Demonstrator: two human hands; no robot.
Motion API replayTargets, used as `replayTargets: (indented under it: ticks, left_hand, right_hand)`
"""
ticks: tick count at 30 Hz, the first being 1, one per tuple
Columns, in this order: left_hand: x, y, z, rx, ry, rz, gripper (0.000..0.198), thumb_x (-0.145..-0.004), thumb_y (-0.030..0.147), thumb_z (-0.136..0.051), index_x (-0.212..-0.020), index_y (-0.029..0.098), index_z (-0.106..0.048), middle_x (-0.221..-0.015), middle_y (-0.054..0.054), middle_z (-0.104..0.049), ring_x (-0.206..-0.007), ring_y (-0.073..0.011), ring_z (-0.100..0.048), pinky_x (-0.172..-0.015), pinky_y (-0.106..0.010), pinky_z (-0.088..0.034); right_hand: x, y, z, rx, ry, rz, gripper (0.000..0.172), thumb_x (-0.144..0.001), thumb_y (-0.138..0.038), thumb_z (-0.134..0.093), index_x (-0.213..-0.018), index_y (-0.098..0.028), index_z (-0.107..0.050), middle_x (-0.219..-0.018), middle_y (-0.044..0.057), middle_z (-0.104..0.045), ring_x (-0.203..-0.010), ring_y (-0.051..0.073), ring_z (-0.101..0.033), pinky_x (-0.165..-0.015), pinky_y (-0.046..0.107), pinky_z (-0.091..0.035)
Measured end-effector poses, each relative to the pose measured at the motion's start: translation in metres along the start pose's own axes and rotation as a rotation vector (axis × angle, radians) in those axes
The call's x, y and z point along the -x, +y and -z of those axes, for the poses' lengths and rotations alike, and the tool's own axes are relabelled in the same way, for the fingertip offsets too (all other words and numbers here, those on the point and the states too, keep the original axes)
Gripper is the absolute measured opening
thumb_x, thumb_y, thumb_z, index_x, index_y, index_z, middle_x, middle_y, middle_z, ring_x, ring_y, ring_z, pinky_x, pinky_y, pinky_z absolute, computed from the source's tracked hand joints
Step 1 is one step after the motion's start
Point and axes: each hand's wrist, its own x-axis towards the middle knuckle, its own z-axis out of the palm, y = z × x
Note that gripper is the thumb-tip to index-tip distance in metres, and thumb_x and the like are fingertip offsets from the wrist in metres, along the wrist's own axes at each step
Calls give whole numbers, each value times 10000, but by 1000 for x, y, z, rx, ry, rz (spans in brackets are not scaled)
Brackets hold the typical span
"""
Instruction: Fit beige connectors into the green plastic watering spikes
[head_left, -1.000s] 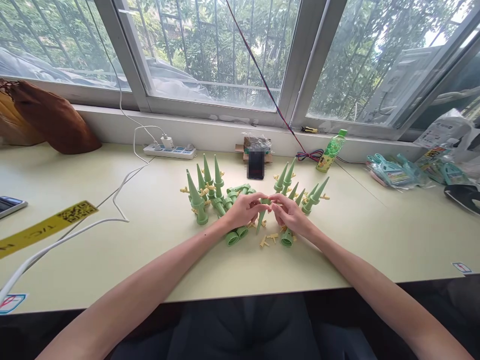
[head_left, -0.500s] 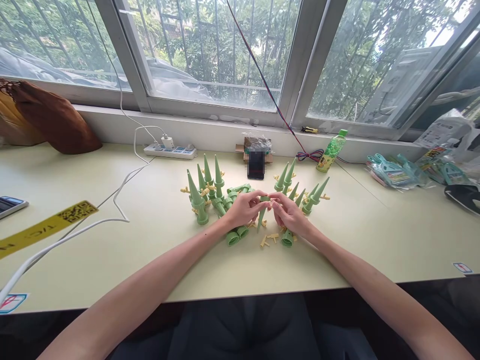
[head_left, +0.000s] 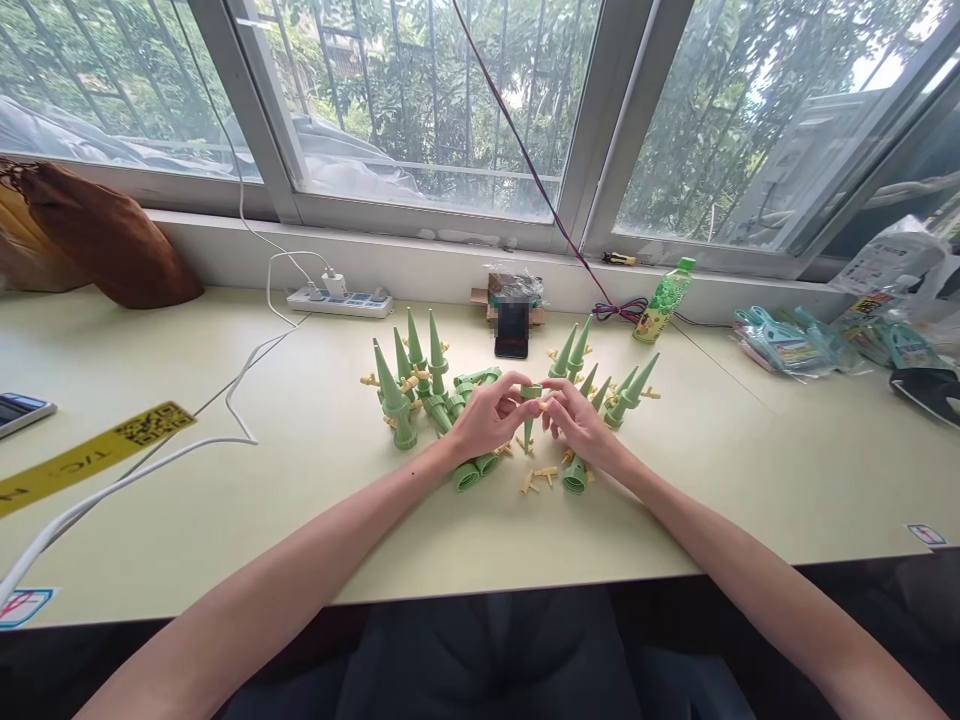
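The green spike (head_left: pixel 528 430), a smooth plastic cone, hangs more upright between the hands than a moment ago, which likely eases joining it to the small yellow valve (head_left: pixel 543 405) at its side. The left hand (head_left: pixel 486 415) has its grip pinched round the spike's wide top; the right hand (head_left: pixel 577 418) seems to pinch the valve. T-shaped spare valves (head_left: pixel 546 474) litter the matt surface (head_left: pixel 450 550).

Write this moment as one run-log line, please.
left hand: holds green spike, point down | right hand: close beside spike | yellow fittings: loose on table
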Motion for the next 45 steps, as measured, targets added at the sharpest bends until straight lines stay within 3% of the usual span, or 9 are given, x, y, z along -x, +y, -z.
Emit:
replayTargets:
  ticks: [7, 13, 22, 29, 45]
  left_hand:
    - [0, 0, 0, 35, 2, -16, 261, -911, 387, -577, -1016, 166, -484, -734, -6, -643, -459, -59, -544, -426, -161, -418]
    - [0, -1, -1, 10, -12, -65, 264, -922, 382, -561, -1037, 147, -531, -790, -43, -668, -583, -98, -639, -501, -182, -509]
    - [-2, -8, 0, -165, 45, -171, 248, -891, 366, -615, -995, 145, -655, -848, -50, -650, -529, -55, -518, -457, -176, -453]
    - [-2, -8, 2, -214, 34, -180, 246, -902, 378, -598, -959, 153, -678, -789, -32, -612, -545, -75, -487, -505, -207, -440]
    - [-2, -8, 2, -260, 52, -187, 305, -911, 410, -575, -786, 149, -672, -633, 7, -521, -540, -91, -393, -514, -230, -335]
  right_hand:
    - [1, -1, 0, 0, -57, 32, 421, -966, -503, -455, -1242, -185, -457, -879, 49, -649, -812, 179, -623, -773, 341, -517]
    - [2, -13, 0, -95, -99, 21, 424, -951, -502, -488, -1230, -182, -491, -918, 64, -655, -876, 193, -640, -842, 358, -514]
    - [2, -17, 4, -136, -68, 29, 385, -914, -465, -577, -1193, -201, -559, -821, 17, -569, -704, 137, -544, -690, 286, -487]
    - [2, -12, 8, -24, -29, 22, 335, -885, -443, -624, -1114, -205, -573, -908, 36, -554, -848, 174, -528, -724, 282, -439]
    - [2, -14, 8, 84, -32, 37, 293, -887, -461, -591, -1034, -212, -546, -801, -1, -452, -727, 149, -447, -641, 263, -393]
